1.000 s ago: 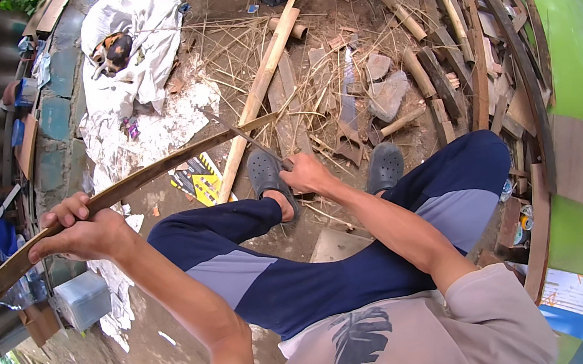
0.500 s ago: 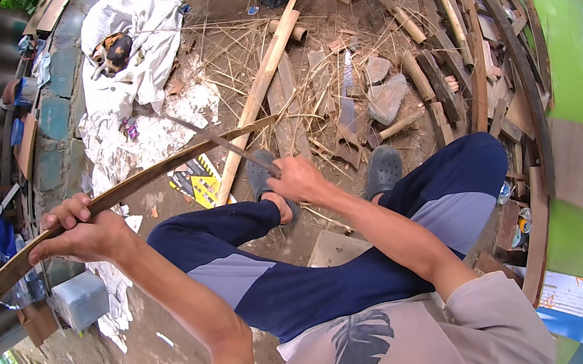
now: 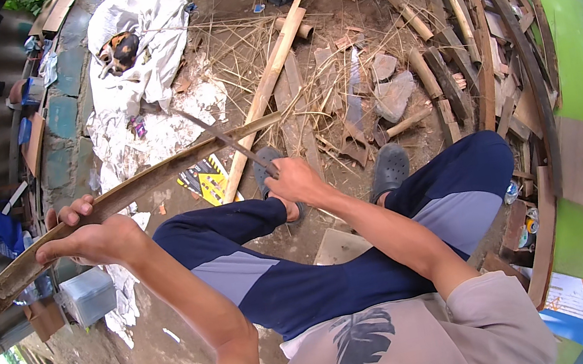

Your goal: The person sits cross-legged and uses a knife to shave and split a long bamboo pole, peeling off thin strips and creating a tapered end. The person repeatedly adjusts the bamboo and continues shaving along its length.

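Observation:
My left hand [image 3: 94, 236] is closed around a long split bamboo strip [image 3: 150, 179], with the thumb along its near side. The strip slants from the lower left up to the middle, its hollow brownish face partly turned up. In my right hand [image 3: 298, 182] is a long, narrow machete [image 3: 217, 134], gripped by a handle mostly hidden in the fingers. The blade points up and left and crosses the strip near its far end; whether they touch I cannot tell. Both hands are above my spread legs.
A pale bamboo pole [image 3: 267, 85] lies ahead among thin shavings. A saw [image 3: 354, 93] rests near flat stones [image 3: 395, 97]. A cat [image 3: 120, 52] is curled on white sacking [image 3: 154, 19]. Wood pieces [image 3: 485, 62] are piled at the right; a clear plastic box [image 3: 88, 297] stands left.
The strip has rolled in my left hand, so more of its hollow face shows. The machete stays crossed near the strip's far end. The whole view has shifted slightly.

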The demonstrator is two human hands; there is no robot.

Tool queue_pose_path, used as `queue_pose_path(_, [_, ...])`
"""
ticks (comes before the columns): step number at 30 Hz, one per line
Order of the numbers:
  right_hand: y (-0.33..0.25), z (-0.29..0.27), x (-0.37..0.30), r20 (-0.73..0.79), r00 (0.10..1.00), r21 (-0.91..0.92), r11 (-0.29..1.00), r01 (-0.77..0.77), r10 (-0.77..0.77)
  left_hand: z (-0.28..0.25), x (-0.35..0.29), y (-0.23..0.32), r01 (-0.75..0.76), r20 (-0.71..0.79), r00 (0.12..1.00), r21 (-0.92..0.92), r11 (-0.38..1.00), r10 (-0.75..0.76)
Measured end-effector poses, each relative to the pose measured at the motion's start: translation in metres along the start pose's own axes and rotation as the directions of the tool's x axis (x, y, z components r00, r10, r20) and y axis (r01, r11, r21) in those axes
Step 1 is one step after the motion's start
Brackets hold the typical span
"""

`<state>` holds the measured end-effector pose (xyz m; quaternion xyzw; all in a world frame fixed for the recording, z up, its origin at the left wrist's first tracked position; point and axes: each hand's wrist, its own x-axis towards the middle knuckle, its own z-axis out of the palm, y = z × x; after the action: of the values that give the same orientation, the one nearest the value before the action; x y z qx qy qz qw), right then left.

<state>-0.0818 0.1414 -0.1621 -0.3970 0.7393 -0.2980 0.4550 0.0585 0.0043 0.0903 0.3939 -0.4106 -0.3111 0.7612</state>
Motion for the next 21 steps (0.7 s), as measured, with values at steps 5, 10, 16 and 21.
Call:
queue_pose_path(5, [0.014,0.008,-0.002,-0.079,0.997,0.037,0.999,0.022,-0.019,0.005,-0.005,0.004,-0.008,-0.083,0.996,0.006,1.000,0.009])
queue_pose_path(10, [0.111,0.019,0.038,-0.096,0.961,-0.004,0.966,-0.260,0.259,0.013,0.000,0.001,-0.049,-0.124,0.991,0.027,0.998,0.052])
queue_pose_path(16, [0.008,0.002,0.008,0.046,0.999,0.029,0.999,0.022,-0.024,0.006,0.007,-0.005,-0.075,-0.168,0.982,0.079,0.994,0.087])
queue_pose_path(21, [0.138,0.033,0.055,-0.053,0.952,0.042,0.954,-0.298,0.300,0.017,0.008,-0.006,-0.091,-0.123,0.987,0.067,0.994,0.099])
